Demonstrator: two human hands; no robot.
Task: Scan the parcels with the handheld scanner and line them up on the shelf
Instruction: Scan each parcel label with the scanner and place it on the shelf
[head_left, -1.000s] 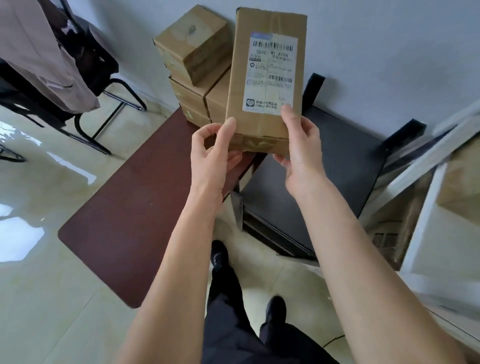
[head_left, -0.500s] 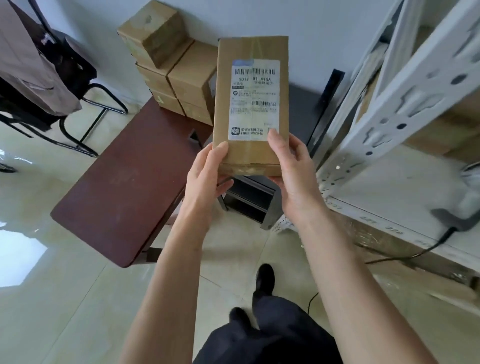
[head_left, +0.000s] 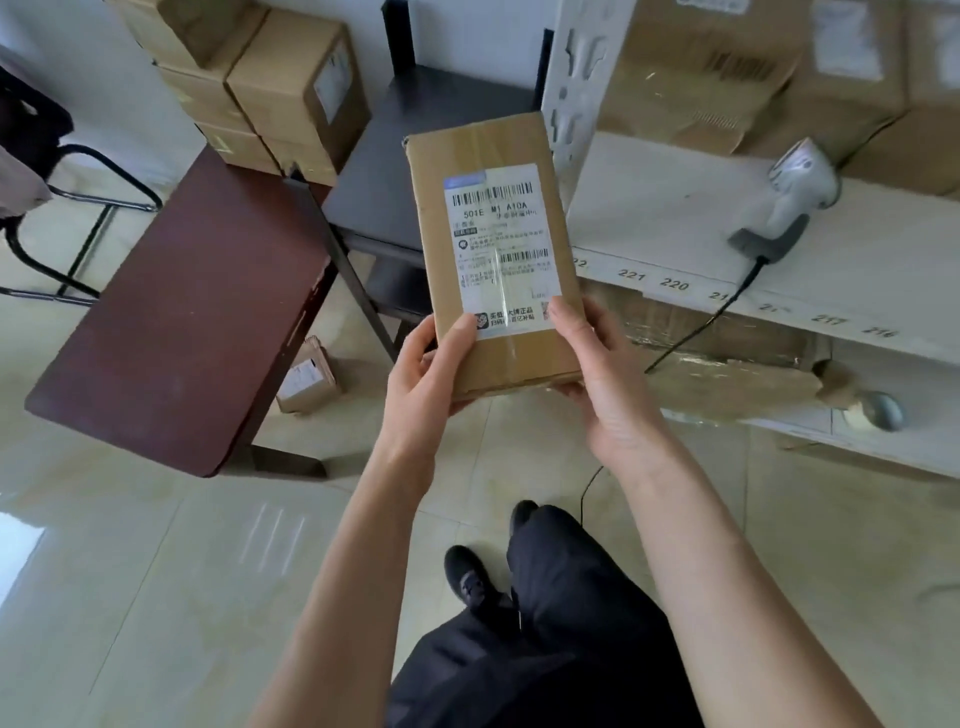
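- As the view swung right from the dark red table (head_left: 171, 312) over the last second, the white metal shelf (head_left: 675, 218) and the grey handheld scanner (head_left: 789, 197) lying on it came into sight.
- The flat brown cardboard parcel (head_left: 493, 249) stayed upright, label facing the person, clamped at its near end by the left hand (head_left: 421, 384) and the right hand (head_left: 608, 384).
- Judging by this, scanning came next; one hand would need freeing for the scanner.

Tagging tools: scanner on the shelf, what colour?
White head with dark grey handle, black cable; scanner shows best in head view.
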